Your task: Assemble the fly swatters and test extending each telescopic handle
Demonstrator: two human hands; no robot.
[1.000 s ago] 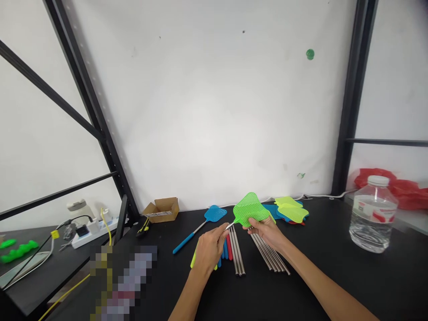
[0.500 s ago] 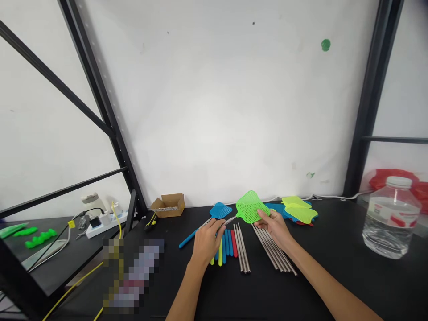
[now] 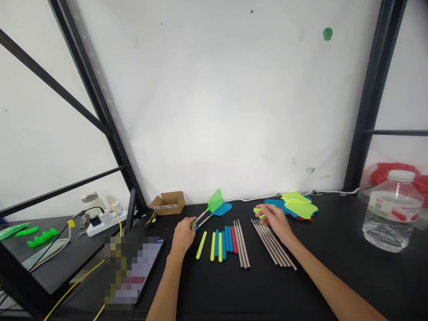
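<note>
My left hand (image 3: 183, 236) is closed around the handle end of a green fly swatter (image 3: 216, 200), whose metal shaft slants up to the right. Its mesh head overlaps a blue fly swatter (image 3: 223, 208) behind it. Several coloured handle grips, including a yellow one (image 3: 201, 245) and a red one (image 3: 234, 240), lie in a row to the right of that hand. My right hand (image 3: 276, 220) is over the upper ends of several metal rods (image 3: 277, 247), fingers loosely bent and apart. Partly hidden by its fingertips is a yellow-green mesh head (image 3: 257, 211); contact is unclear.
More metal rods (image 3: 242, 249) lie mid-table. Yellow and blue swatter heads (image 3: 301, 208) are piled at the back right. A water bottle (image 3: 391, 214) stands far right. A cardboard box (image 3: 168, 203) sits against the wall, and a phone (image 3: 149, 261) lies at left.
The green swatter has moved left with my left hand and is now over the blue one. My right hand has let go of its head and stays near the rods.
</note>
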